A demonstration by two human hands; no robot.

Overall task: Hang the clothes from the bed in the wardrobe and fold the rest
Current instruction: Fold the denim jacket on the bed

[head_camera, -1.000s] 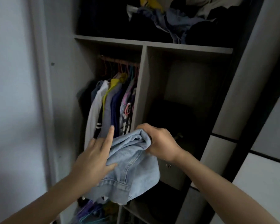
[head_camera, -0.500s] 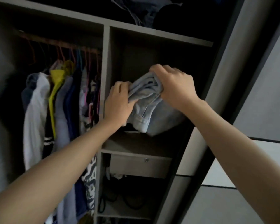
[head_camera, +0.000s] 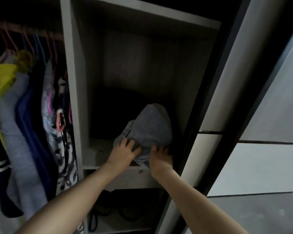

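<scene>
A bundled light-blue denim garment point(head_camera: 149, 127) sits on the grey wardrobe shelf point(head_camera: 91, 159) in the right-hand compartment, well over toward the dark right side wall point(head_camera: 198, 115). Its rounded top stands up into the dim space. A fold of its cloth hangs just past the shelf's front edge between the two hands.

The left hand point(head_camera: 123, 152) lies on the lower left of the bundle with its fingers spread apart and laid on the cloth. The right hand point(head_camera: 160, 157) is at the lower right corner with its fingers bent against the denim. Blur makes it impossible to tell whether they pinch the cloth or only push it.

Open shelf remains to the left of the bundle, up to the pale vertical divider panel point(head_camera: 71, 81). A tall dark gap stands above it, under the upper grey shelf board point(head_camera: 150, 13).

Right beneath the shelf edge is a grey drawer front point(head_camera: 130, 180) with a small metal lock point(head_camera: 140, 171).

Left of the divider, a yellow top point(head_camera: 3, 76), a grey garment point(head_camera: 15, 119) and a navy garment point(head_camera: 33, 119) hang from a brown rail point(head_camera: 24, 30).

A grey sliding door panel point(head_camera: 264, 107) closes off the right side, and its dark frame edge runs just beside the right forearm.
</scene>
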